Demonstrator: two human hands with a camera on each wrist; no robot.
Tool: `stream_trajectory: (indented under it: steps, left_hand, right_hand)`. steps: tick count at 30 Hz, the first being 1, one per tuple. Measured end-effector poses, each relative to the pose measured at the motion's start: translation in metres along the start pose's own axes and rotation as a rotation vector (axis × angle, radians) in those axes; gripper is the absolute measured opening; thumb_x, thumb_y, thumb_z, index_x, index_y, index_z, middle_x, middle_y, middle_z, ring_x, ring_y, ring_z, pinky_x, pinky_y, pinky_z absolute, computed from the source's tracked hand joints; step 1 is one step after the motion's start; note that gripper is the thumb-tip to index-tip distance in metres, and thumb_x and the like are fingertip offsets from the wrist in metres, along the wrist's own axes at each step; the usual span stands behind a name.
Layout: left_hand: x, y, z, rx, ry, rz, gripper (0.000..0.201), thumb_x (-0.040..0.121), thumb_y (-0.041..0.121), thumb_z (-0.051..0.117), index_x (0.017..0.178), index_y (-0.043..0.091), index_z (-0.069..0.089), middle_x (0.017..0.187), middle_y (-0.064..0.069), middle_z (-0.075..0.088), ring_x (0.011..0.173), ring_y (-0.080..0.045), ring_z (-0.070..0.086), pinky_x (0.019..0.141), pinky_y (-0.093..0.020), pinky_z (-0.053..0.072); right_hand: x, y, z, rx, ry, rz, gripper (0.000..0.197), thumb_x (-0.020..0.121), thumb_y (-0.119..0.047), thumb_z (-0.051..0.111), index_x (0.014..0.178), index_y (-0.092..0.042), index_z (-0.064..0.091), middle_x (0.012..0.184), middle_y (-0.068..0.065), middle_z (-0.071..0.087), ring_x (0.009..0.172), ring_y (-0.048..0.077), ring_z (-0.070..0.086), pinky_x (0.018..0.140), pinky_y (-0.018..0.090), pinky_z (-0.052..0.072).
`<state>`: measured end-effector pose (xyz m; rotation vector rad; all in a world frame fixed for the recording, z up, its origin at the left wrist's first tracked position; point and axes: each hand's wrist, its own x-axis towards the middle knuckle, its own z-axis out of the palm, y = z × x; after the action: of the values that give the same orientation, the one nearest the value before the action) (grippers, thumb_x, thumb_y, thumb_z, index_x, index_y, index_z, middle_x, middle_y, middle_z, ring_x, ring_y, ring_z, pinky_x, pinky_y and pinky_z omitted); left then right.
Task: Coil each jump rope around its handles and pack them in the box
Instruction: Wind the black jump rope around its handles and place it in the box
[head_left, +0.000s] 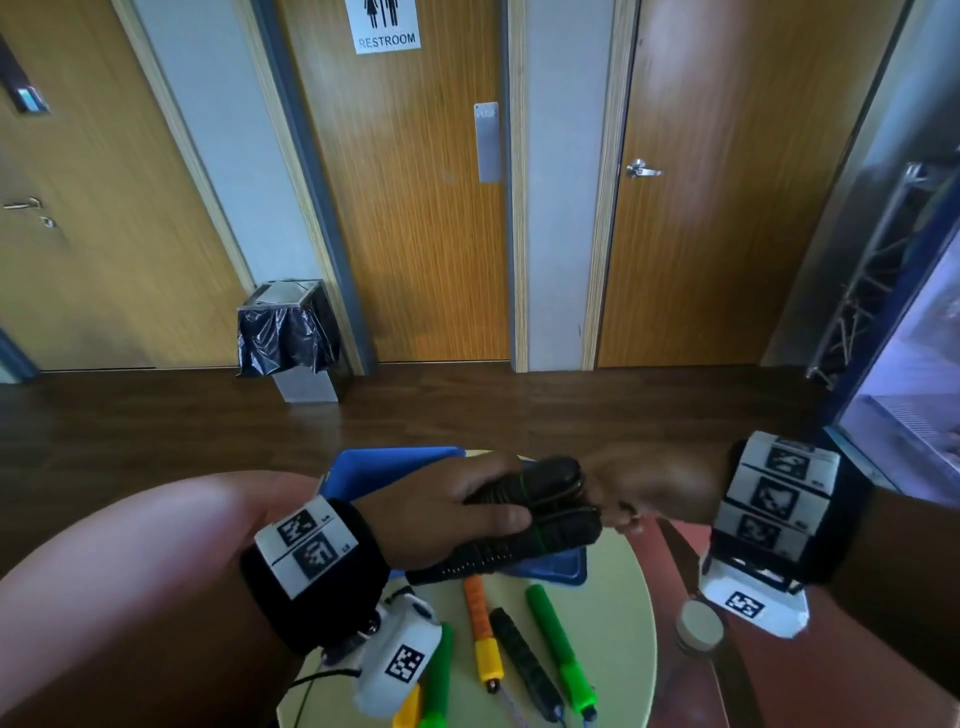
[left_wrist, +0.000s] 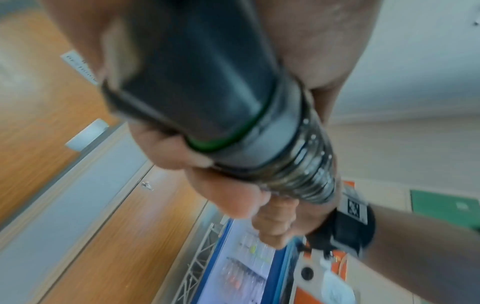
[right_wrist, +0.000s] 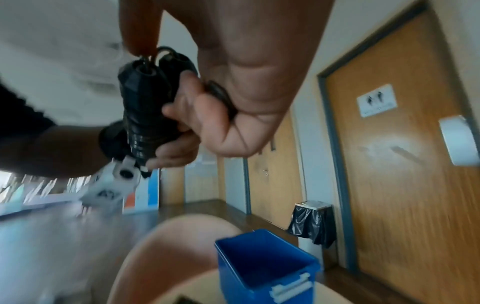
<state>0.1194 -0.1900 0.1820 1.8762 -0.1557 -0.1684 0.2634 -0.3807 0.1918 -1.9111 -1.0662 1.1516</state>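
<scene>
Coiling is in hand—the left hand grips the black handles above the blue box while the right hand pinches the cord at their tips—and next, I judge, the tail needs tucking before the drop.

The left hand hides much of the blue box behind it.

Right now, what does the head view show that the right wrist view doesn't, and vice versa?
Only the head view: loose orange, green and black handles lying on the round table.
Only the right wrist view: the blue box's open inside.
Both: the left hand gripping the coiled black rope bundle, the right hand at its end, and the lined bin.
</scene>
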Motion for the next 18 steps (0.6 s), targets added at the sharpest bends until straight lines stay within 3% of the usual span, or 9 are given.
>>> stream_trajectory:
  steps: [1,2,4,6,9,11,15,18]
  left_hand:
    - [0.002,-0.002,0.005,0.106,0.018,0.025,0.014,0.084,0.043,0.062,0.098,0.045,0.061,0.086,0.011,0.065,0.075,-0.009,0.062,0.067,-0.030,0.049]
    - [0.004,-0.004,0.008,0.275,0.022,0.053,0.012,0.086,0.048,0.058,0.097,0.045,0.057,0.084,0.011,0.063,0.074,-0.007,0.060,0.067,-0.030,0.047]
    - [0.008,-0.008,0.013,0.650,0.016,0.074,0.017,0.088,0.057,0.048,0.098,0.045,0.045,0.080,0.010,0.058,0.071,-0.005,0.056,0.066,-0.030,0.045]
    - [0.011,-0.008,0.018,0.808,0.076,0.075,0.019,0.088,0.060,0.044,0.098,0.045,0.039,0.079,0.010,0.058,0.071,-0.004,0.057,0.065,-0.030,0.047]
    - [0.016,-0.010,0.023,0.887,0.133,0.065,0.026,0.090,0.058,0.046,0.103,0.037,0.045,0.082,0.009,0.061,0.071,-0.006,0.059,0.067,-0.036,0.051]
    - [0.022,-0.015,0.023,0.896,0.142,0.037,0.024,0.089,0.060,0.047,0.100,0.038,0.044,0.079,0.009,0.059,0.068,-0.007,0.059,0.066,-0.037,0.051]
    - [0.029,-0.028,0.019,0.647,0.265,-0.068,0.026,0.086,0.064,0.041,0.089,0.039,0.045,0.071,0.002,0.062,0.062,-0.017,0.063,0.059,-0.039,0.053]
    - [0.027,-0.035,0.019,0.682,0.224,-0.099,0.025,0.089,0.061,0.042,0.090,0.036,0.045,0.074,0.003,0.064,0.065,-0.010,0.063,0.062,-0.033,0.052]
  right_hand:
    - [-0.002,0.000,-0.002,-0.088,0.012,-0.063,0.053,0.076,-0.053,0.077,0.095,-0.006,0.062,0.082,0.023,0.054,0.069,0.036,0.049,0.066,0.044,0.043]
    - [-0.010,-0.004,-0.002,-0.228,-0.041,-0.086,0.050,0.080,-0.056,0.072,0.096,-0.009,0.062,0.084,0.020,0.057,0.074,0.036,0.053,0.070,0.043,0.045]
    - [-0.021,0.000,-0.007,-0.525,-0.039,-0.058,0.021,0.091,-0.045,0.065,0.091,-0.025,0.061,0.081,-0.004,0.060,0.075,0.012,0.057,0.074,0.030,0.045]
    - [-0.024,0.001,-0.006,-0.744,0.003,-0.039,0.023,0.092,-0.045,0.064,0.081,-0.028,0.052,0.072,-0.011,0.051,0.066,0.003,0.048,0.067,0.020,0.037]
    - [-0.021,0.004,-0.006,-0.836,0.084,-0.055,0.035,0.088,-0.049,0.066,0.073,-0.024,0.046,0.069,-0.009,0.049,0.062,0.005,0.044,0.060,0.022,0.033]
    - [-0.018,0.011,-0.008,-0.856,0.137,-0.060,0.037,0.088,-0.051,0.065,0.069,-0.025,0.046,0.067,-0.008,0.050,0.061,0.006,0.046,0.059,0.023,0.034]
    - [-0.013,0.016,-0.009,-0.901,0.314,-0.071,0.042,0.094,-0.055,0.050,0.072,-0.020,0.058,0.066,-0.003,0.056,0.064,0.016,0.055,0.065,0.035,0.047]
    - [-0.013,0.010,-0.017,-0.920,0.317,-0.087,0.043,0.094,-0.058,0.050,0.073,-0.020,0.057,0.068,-0.002,0.055,0.062,0.012,0.051,0.062,0.032,0.043]
